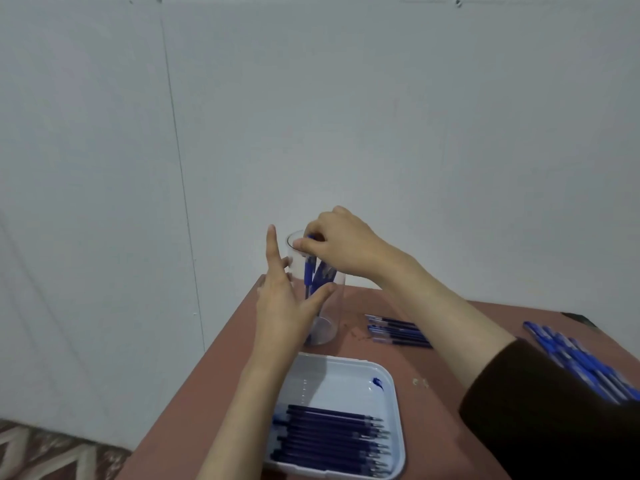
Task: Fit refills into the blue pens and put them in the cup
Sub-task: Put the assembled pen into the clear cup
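Head view, single frame.

- Cup [337,306]: clear, upright, centre of frame, at the far edge of the reddish-brown table [433,382]. Blue pens in cup [325,275] stand inside, leaning.
- Left hand [282,303]: fingers spread and straight against the cup's left side, thumb across its front wall.
- Right hand [343,244]: above the cup rim, fingertips pinching the top of a blue pen [309,268] that hangs down into the cup. Dark sleeve [554,410] at lower right.
- Tray [394,396]: white, lower centre, holding a row of refills [332,431]; blue ink smear [378,383] near its right wall.
- Loose refills [398,332]: on the table, right of the cup.
- Loose blue pens [581,362]: in a row at the right edge.
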{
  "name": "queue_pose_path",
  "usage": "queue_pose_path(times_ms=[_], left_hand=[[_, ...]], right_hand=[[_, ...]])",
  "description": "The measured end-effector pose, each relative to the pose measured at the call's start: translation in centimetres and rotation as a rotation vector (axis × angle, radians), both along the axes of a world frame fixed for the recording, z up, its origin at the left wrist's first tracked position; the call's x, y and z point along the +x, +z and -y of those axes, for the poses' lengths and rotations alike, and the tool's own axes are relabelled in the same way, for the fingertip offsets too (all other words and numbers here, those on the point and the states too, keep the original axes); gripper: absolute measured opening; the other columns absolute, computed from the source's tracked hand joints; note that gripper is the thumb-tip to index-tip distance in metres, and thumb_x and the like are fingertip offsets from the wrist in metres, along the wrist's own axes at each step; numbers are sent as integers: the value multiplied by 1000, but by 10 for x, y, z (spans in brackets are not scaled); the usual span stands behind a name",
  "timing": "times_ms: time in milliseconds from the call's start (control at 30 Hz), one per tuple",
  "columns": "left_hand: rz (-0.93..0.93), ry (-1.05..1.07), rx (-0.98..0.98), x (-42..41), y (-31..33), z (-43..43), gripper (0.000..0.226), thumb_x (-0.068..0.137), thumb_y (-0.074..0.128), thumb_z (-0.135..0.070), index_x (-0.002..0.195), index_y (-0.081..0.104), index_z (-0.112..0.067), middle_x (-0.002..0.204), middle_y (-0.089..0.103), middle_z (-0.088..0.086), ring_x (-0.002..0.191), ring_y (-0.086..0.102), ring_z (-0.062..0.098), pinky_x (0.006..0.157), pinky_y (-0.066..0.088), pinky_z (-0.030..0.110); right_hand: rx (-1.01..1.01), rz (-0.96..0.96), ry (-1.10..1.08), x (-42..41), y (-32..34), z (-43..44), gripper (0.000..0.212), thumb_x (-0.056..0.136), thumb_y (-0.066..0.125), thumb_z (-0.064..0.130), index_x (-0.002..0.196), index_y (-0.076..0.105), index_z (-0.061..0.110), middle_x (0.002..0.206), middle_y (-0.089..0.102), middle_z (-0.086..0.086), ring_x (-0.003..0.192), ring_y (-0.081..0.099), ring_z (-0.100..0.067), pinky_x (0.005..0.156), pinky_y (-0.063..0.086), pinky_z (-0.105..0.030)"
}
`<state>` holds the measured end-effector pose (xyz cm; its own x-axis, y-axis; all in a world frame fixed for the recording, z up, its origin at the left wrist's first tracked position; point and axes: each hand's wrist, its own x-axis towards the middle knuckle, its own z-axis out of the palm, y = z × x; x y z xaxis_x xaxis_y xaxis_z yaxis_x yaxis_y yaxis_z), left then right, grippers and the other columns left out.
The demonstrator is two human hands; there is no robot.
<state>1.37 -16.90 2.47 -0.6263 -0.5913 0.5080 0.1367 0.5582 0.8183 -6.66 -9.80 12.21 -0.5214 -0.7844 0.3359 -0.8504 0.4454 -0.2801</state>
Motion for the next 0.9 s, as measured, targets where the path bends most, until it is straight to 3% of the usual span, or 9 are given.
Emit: queue_pose_path(times_ms=[133,233,300,367,433,533,600,700,900], left_hand=[[10,2,29,0,1,-1,113,73,78,-33,146,-7,-42,132,52,5,126,47,22,98,44,41],[10,1,4,1,2,-3,111,74,77,-32,148,-5,-37,107,51,-23,128,45,23,99,42,41],[16,-1,-16,1,2,-4,109,75,77,-32,149,-4,-35,98,46,-30,130,44,24,100,41,40],[38,-1,-26,1,0,-3,109,76,75,-37,148,-5,-37,126,54,-10,130,43,26,99,40,39],[61,11,-39,4,0,-4,106,77,74,-37,149,-4,-37,141,46,10,130,43,29,99,38,37],[-104,91,-129,11,3,-12,82,85,66,-28,149,15,-30,149,36,3,133,38,22,106,37,40],[-259,195,-223,16,8,-24,59,88,57,-25,143,34,-23,143,41,2,128,40,20,103,40,42],[-372,238,-348,18,17,-57,36,87,50,-13,121,58,-14,121,58,3,110,49,20,96,38,25],[-193,-157,-466,-15,1,-132,28,82,45,-15,97,69,-17,94,65,-5,97,50,17,86,29,6]], right_hand=[[123,-53,-34,3,2,0,52,102,35,40,84,74,10,71,49,2,96,34,-16,82,34,-33],[169,-97,-33,8,1,-4,46,104,28,39,98,71,23,85,50,-2,104,35,-21,90,33,-37],[119,-104,-34,9,-3,-9,43,103,28,40,106,68,27,102,52,-5,111,35,-23,95,31,-38],[-57,-67,-34,10,-6,-18,41,102,33,43,113,67,24,112,52,-3,115,35,-19,97,30,-34],[-238,-35,-24,10,-7,-32,37,100,40,42,119,65,23,113,53,0,114,36,-15,99,32,-31],[-335,-10,-38,9,-14,-61,35,98,45,40,127,57,25,111,55,3,109,40,-11,93,34,-27],[-311,13,-84,6,-24,-87,35,97,47,39,130,54,27,109,55,6,104,42,-8,88,34,-25],[-221,85,-205,-5,-40,-130,30,94,54,36,123,58,28,99,59,6,95,51,-12,87,43,-32],[158,211,-520,-24,-52,-213,11,86,63,28,95,65,23,88,63,4,86,60,-18,75,48,-32]])
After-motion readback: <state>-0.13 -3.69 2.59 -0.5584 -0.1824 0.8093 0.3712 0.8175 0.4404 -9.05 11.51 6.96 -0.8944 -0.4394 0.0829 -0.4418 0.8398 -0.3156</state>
